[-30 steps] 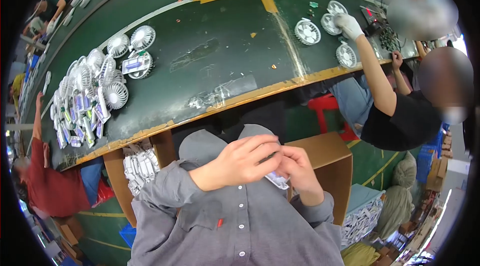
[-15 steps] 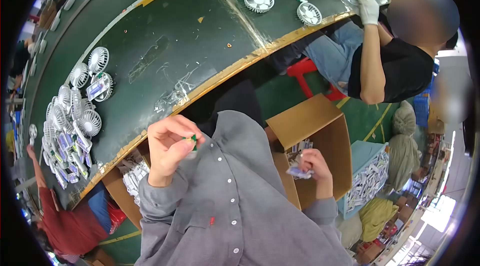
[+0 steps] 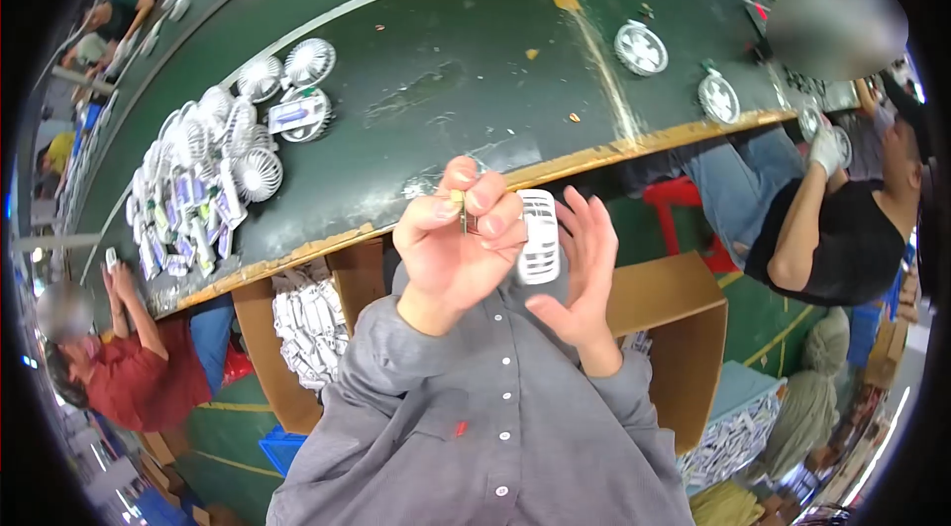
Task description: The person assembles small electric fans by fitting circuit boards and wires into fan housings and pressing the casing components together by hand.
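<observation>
My left hand (image 3: 458,244) is closed in front of my chest. Its thumb and fingers pinch a small part with a yellow piece (image 3: 457,197). Against those fingertips is a white slatted fan head (image 3: 538,237), seen edge-on; how it joins the pinched part is hidden. On its other side my right hand (image 3: 584,278) is open, fingers spread and thumb apart. I cannot tell whether it touches the fan head. A pile of white fans (image 3: 198,179) with purple-and-white handle pieces lies on the green table (image 3: 426,150) at the left.
Two fan heads, one farther (image 3: 641,49) and one nearer (image 3: 718,96), lie at the right. A carton of white parts (image 3: 309,323) stands below the table edge, another carton (image 3: 684,328) at my right. Co-workers sit on both sides, one in a red shirt (image 3: 149,377), one wearing white gloves (image 3: 825,150).
My right hand has let go of a purple-and-white piece over the right carton and come up beside my left hand. The white fan head now shows between them. The view has shifted.
</observation>
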